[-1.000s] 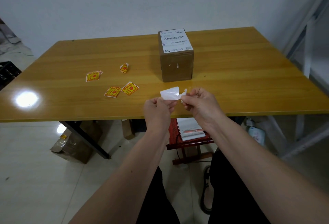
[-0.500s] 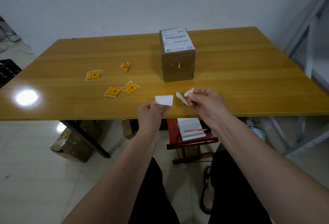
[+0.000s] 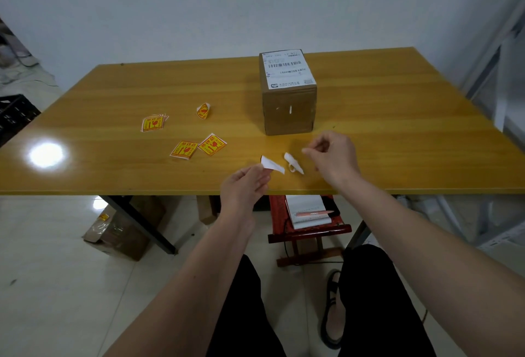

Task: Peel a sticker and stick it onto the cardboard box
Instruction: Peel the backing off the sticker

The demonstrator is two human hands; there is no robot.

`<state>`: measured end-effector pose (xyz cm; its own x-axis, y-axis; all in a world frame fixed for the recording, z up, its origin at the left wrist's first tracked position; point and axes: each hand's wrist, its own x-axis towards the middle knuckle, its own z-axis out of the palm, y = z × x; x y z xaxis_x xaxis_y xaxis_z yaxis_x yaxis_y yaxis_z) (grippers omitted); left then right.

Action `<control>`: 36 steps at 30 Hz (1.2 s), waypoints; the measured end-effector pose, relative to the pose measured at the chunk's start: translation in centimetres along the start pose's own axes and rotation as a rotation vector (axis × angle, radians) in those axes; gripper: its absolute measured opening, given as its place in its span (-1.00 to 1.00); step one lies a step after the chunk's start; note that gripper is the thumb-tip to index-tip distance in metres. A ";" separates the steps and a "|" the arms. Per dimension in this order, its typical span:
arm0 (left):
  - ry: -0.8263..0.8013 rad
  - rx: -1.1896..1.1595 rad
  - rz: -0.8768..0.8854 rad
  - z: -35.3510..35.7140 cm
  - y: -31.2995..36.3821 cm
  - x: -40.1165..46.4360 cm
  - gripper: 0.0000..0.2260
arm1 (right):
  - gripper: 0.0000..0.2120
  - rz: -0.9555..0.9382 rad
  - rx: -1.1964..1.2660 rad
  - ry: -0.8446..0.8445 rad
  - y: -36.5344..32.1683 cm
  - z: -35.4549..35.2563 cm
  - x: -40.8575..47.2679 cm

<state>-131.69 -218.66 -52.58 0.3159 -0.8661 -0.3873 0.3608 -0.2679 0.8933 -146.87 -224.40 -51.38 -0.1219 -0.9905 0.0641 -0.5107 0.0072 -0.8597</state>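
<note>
Left hand [image 3: 244, 186] pinches the sticker [image 3: 272, 165] before the cardboard box [image 3: 288, 92]; right hand [image 3: 333, 157] loosely curled, empty; press it flat, smoothing outward

Both forearms are bare, with no sleeves showing. The legs wear black trousers [image 3: 377, 300]. One foot wears a dark open sandal [image 3: 332, 311].

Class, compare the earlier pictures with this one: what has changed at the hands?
The hands have moved apart. The left hand keeps pinching one white piece; the right hand has let the curled piece go beside it. The cardboard box and yellow stickers stayed put.
</note>
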 end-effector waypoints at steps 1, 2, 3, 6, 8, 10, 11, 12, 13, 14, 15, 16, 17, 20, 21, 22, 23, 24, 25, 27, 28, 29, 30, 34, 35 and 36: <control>0.011 -0.002 -0.007 0.2 0.1 0.1 -0.96 | -0.90 -0.104 -0.018 -0.015 -0.5 0.1 -0.5; 0.021 -0.008 -0.014 0.5 0.2 0.1 -0.97 | -0.91 -0.220 -0.039 -0.040 -1.0 0.2 -1.2; 0.028 -0.015 -0.014 0.8 0.4 0.1 -0.95 | -0.88 -0.339 -0.079 -0.076 -1.4 0.4 -1.9; 0.037 -0.022 0.004 1.8 0.5 0.0 -0.88 | -0.72 -0.652 -0.398 -0.086 -1.8 1.2 -3.4; 0.046 0.007 0.018 2.4 0.5 -0.4 -0.89 | -0.73 -0.731 -0.568 -0.013 -1.6 1.6 -3.6; 0.045 0.035 0.046 2.8 0.4 -0.7 -0.88 | -0.86 -0.742 -0.601 0.073 -1.7 1.8 -3.6; 0.044 0.059 0.061 2.8 0.4 -0.9 -0.88 | -0.92 -0.746 -0.600 0.108 -1.6 1.8 -3.6; 0.042 0.084 0.070 2.8 0.4 -1.1 -0.88 | -0.93 -0.735 -0.594 0.124 -1.6 1.8 -3.6; 0.035 0.096 0.069 2.6 0.5 -1.2 -0.90 | -0.94 -0.698 -0.573 0.123 -1.6 1.7 -3.5; 0.023 0.086 0.060 2.3 0.7 -1.3 -0.89 | -0.95 -0.624 -0.526 0.117 -1.6 1.6 -3.5; 0.015 0.056 0.052 2.0 0.9 -1.3 -0.85 | -0.94 -0.507 -0.442 0.099 -1.7 1.2 -3.5; 0.011 0.020 0.047 1.6 1.2 -1.2 -0.83 | -0.92 -0.351 -0.297 0.074 -2.0 0.7 -3.3; 0.007 0.015 0.056 1.4 1.6 -1.0 -0.82 | -0.91 -0.170 -0.101 0.020 -2.3 0.1 -3.0; -0.062 0.229 0.118 1.2 2.3 -0.6 -0.61 | -0.88 0.154 0.325 -0.064 -2.3 -1.1 -2.4; -0.095 0.300 0.127 1.4 2.4 -0.6 -0.50 | -0.87 0.183 0.355 -0.057 -2.3 -1.2 -2.3; -0.126 0.347 0.137 1.6 2.4 -0.6 -0.43 | -0.85 0.194 0.368 -0.050 -2.3 -1.3 -2.3; -0.156 0.381 0.158 1.8 2.3 -0.6 -0.38 | -0.84 0.199 0.374 -0.044 -2.4 -1.3 -2.5; -0.178 0.412 0.186 2.0 2.1 -0.7 -0.36 | -0.85 0.198 0.375 -0.039 -2.5 -1.2 -2.6; -0.194 0.440 0.215 2.3 2.0 -0.7 -0.36 | -0.86 0.201 0.375 -0.036 -2.6 -1.2 -2.7; -0.204 0.455 0.269 2.8 1.9 -0.8 -0.43 | -0.87 0.199 0.379 -0.036 -2.7 -1.4 -3.0; -0.195 0.443 0.289 3.0 1.9 -0.9 -0.52 | -0.87 0.194 0.381 -0.038 -2.7 -1.4 -3.0; -0.174 0.422 0.295 3.2 2.0 -0.9 -0.64 | -0.87 0.189 0.384 -0.040 -2.7 -1.5 -3.1; -0.149 0.390 0.291 3.2 2.0 -0.9 -0.79 | -0.87 0.187 0.386 -0.041 -2.6 -1.7 -3.1; -0.162 0.299 0.202 3.1 2.1 -0.8 -0.90 | -0.87 0.169 0.411 -0.047 -2.3 -2.1 -3.0; -0.166 0.298 0.199 3.2 2.1 -0.6 -0.89 | -0.88 0.168 0.418 -0.054 -2.3 -2.1 -2.9; -0.168 0.292 0.199 3.2 2.1 -0.5 -0.89 | -0.90 0.169 0.424 -0.059 -2.2 -2.1 -2.7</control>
<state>-133.91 -220.20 -49.78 0.1981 -0.9638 -0.1786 0.0340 -0.1754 0.9839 -147.22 -221.42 -48.58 -0.1184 -0.9864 -0.1137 -0.0929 0.1250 -0.9878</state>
